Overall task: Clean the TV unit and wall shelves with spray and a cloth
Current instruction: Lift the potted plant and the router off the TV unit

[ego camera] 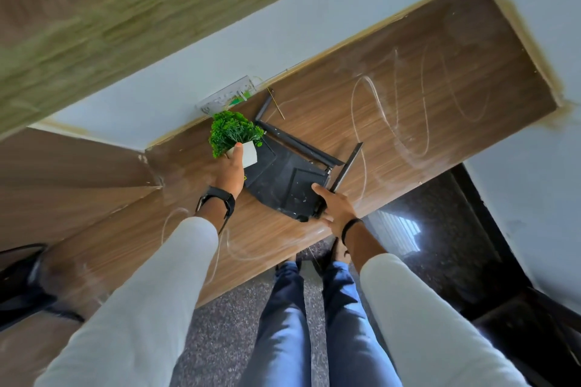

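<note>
1. The wooden TV unit top (408, 78) runs diagonally across the view, from 8 o'clock up to 2 o'clock, against a pale wall (283, 16).
2. Its surface carries pale looping streaks (377, 116), densest toward 2 o'clock; whether they are spray or dust I cannot tell.
3. The left hand (229, 173) grips a small white pot (250, 155) holding a bright green artificial plant (231, 130), the thumb pressed up the pot's side. It sits just left of centre, at the 10 o'clock corner of the router.
4. The right hand (333, 207) holds the near right corner of a black router (283, 179) by the front edge of the unit, thumb on top and fingers curled under the corner (how far they reach underneath is hidden).
5. The router lies flat at centre, with its antennas (298, 144) folded and splayed toward 12 and 1 o'clock.
6. A white wall socket plate (226, 97) sits on the wall at 11 o'clock from the plant, just behind it.
7. A thin yellowish stick (276, 103) lies on the wood at 12 o'clock from the router.
8. Both arms wear white sleeves (157, 292); a dark watch (217, 198) circles the left wrist and a thin dark band (350, 226) the right.
9. Blue jeans (283, 324) and speckled floor (220, 339) show at 6 o'clock.
10. No cloth or spray bottle is in view.
</note>
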Motion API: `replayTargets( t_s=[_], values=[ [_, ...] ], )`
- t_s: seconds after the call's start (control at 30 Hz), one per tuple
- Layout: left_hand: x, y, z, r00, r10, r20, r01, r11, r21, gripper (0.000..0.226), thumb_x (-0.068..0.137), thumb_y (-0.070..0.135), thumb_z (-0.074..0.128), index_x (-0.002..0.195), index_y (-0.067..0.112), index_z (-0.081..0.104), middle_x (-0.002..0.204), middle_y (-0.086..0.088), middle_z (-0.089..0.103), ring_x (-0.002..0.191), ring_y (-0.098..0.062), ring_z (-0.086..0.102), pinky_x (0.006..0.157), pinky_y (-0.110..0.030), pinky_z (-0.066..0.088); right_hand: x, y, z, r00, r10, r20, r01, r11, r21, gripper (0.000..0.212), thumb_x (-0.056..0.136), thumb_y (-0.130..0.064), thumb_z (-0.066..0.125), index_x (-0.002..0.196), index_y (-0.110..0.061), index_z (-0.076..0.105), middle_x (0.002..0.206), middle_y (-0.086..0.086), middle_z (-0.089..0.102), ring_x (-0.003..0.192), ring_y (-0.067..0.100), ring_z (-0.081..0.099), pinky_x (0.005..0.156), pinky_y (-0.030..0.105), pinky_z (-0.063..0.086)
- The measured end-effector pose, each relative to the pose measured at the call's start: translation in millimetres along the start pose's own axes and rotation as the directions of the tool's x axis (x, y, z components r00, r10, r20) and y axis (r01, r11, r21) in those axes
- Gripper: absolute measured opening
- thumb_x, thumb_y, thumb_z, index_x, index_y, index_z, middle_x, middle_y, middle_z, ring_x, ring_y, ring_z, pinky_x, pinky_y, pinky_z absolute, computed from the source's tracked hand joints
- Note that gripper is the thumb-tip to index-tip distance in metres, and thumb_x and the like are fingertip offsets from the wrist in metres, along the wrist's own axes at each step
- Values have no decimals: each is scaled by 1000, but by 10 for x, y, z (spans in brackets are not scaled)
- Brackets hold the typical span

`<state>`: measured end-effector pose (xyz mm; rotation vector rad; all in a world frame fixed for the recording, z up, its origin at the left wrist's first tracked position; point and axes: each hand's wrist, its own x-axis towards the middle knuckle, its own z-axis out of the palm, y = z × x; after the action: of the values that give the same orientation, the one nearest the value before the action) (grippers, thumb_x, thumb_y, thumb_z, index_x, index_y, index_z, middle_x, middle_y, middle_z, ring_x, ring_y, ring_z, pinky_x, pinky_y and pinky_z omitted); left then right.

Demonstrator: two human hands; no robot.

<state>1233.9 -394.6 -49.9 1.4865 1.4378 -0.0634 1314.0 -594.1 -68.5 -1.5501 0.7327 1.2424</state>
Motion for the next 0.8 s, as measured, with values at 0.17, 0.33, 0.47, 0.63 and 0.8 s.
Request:
replayTargets(
  t_s=[0.17, 0.33, 0.47, 0.63, 0.8],
  values=[
    [-3, -19, -66, 1000, -18, 0, 18, 998, -63, 45, 99, 40, 34, 111, 3, 57, 97, -10, 56, 89, -25, 52, 73, -28, 35, -86, 75, -43, 998, -33, 60, 30, 998, 64, 48, 80, -29, 75, 120, -7, 60, 112, 7, 67, 100, 22, 62, 79, 34, 48],
    [-212, -103, -51, 999, -53, -6, 52, 990, -129, 44, 100, 34, 36, 119, -2, 53, 105, -13, 55, 91, -21, 49, 72, -26, 34, -208, 93, -115, 992, -84, 95, 63, 975, 212, 43, 80, -18, 74, 119, -6, 62, 112, 14, 69, 99, 26, 67, 87, 44, 55],
    [-412, -193, -95, 991, -130, 3, 128, 970, -206, 46, 100, 34, 36, 120, -5, 52, 112, -20, 58, 95, -28, 54, 64, -25, 45, -338, 102, -337, 990, -112, 80, 99, 984, 147, 36, 82, -17, 73, 113, -3, 64, 112, 18, 67, 101, 31, 66, 91, 47, 53],
    [-712, -326, -32, 967, -200, 156, 242, 914, -325, 38, 96, 45, 38, 114, 13, 50, 110, -11, 56, 94, -23, 55, 69, -29, 40, -614, 187, -714, 989, -144, 34, 138, 980, 143, 24, 84, -14, 71, 104, -3, 65, 99, 16, 70, 79, 22, 71, 66, 33, 59],
    [-1190, -281, 94, 955, -196, 223, 277, 857, -433, 42, 98, 39, 36, 130, 12, 40, 116, -8, 50, 101, -26, 57, 92, -38, 40, -925, 415, -1101, 986, -168, -3, 166, 969, 181, 40, 84, -17, 71, 118, 1, 62, 112, 18, 68, 95, 29, 68, 78, 39, 59]
  ],
)
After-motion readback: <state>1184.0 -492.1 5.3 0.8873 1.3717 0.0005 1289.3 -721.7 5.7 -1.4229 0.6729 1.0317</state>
